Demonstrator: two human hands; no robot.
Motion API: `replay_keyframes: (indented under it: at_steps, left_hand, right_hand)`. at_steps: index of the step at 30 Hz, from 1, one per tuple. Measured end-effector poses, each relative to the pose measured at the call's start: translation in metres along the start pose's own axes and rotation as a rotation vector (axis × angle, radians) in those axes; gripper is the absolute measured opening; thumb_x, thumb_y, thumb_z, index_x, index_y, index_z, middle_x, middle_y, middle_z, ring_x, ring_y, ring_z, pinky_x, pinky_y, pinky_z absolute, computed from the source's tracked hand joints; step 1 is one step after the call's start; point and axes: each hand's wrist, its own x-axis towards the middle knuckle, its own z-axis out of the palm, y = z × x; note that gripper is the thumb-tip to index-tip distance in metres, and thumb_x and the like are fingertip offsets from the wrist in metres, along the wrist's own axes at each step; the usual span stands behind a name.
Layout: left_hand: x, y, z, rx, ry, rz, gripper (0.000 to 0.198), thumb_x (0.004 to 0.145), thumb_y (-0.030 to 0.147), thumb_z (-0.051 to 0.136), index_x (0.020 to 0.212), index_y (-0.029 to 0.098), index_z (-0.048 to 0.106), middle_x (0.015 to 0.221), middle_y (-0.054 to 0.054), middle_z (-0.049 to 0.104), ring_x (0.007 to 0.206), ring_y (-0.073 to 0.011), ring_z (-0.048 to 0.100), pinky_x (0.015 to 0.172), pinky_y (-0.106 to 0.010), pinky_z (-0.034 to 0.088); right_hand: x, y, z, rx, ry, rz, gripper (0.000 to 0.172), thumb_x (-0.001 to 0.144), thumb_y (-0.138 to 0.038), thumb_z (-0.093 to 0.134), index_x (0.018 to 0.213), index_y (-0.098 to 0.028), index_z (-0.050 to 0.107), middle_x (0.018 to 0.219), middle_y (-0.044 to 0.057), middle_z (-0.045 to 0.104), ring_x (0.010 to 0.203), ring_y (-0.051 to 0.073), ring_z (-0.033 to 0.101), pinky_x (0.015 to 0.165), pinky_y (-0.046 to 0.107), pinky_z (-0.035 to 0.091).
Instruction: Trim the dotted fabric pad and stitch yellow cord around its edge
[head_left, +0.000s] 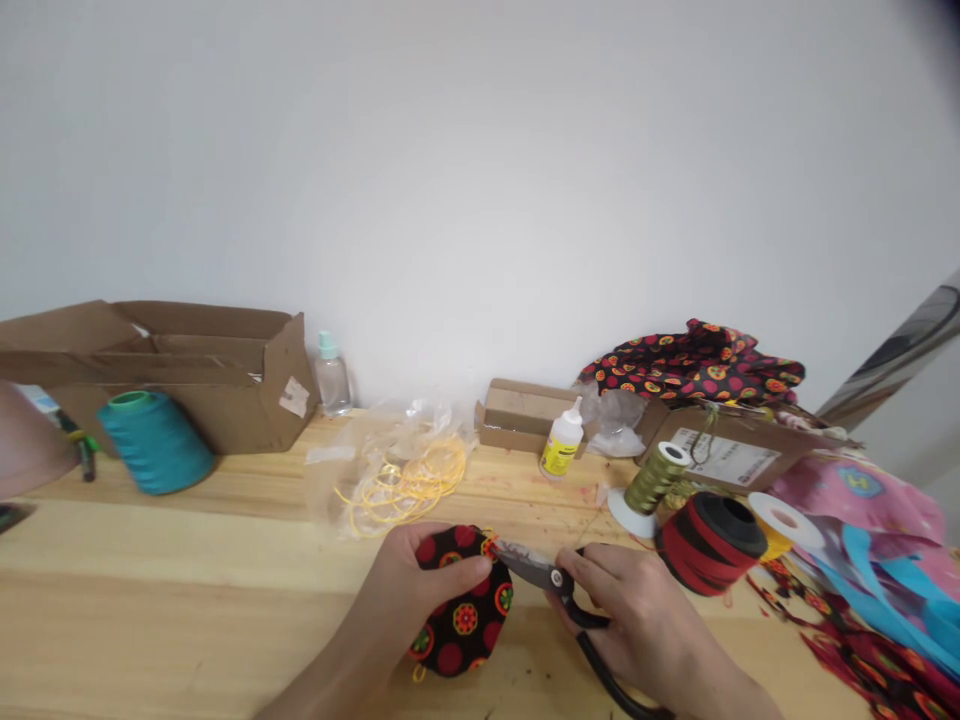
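The left hand (397,582) pinches the round cloth (465,620) with its thumb on top and its other fingers tucked behind, where I can't see them well. The round cloth is black with red dots and bright flowers, and it is held up over the table (187,620), near the front and in the middle. The right hand (637,600) is wrapped around the black handles of the scissors (536,566). The tips of the scissors are at the top right edge of the round cloth, close to the left thumb, where a bit of orange thread shows. The blades look almost closed, but I can't tell if anything is between them. My guess is that this is the snipping step, cutting off loose thread or a bit of the edge. The next move seems to need a still left hand, a small, careful squeeze on the handles, and the thumb kept out of the way. A small yellow loop (419,674) pokes out at the bottom of the round cloth, and it would be best not to cut that by mistake.
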Motion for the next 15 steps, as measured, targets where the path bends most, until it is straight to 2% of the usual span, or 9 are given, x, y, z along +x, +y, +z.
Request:
replay_keyframes:
  at_steps: [15]
  left_hand:
    - [0.0012,-0.0030,-0.0010,0.000,-0.019,0.015,0.021,0.051,0.027,0.072,0.063,0.012,0.066,0.058,-0.005,0.068,0.058,-0.0213,0.062,0.056,-0.029,0.047]
  right_hand:
    - [-0.0002,0.0005,-0.0013,-0.016,-0.016,-0.008,0.020,0.068,-0.007,0.045,0.084,-0.015,0.054,0.058,0.002,0.053,0.050,0.013,0.043,0.045,0.024,0.022]
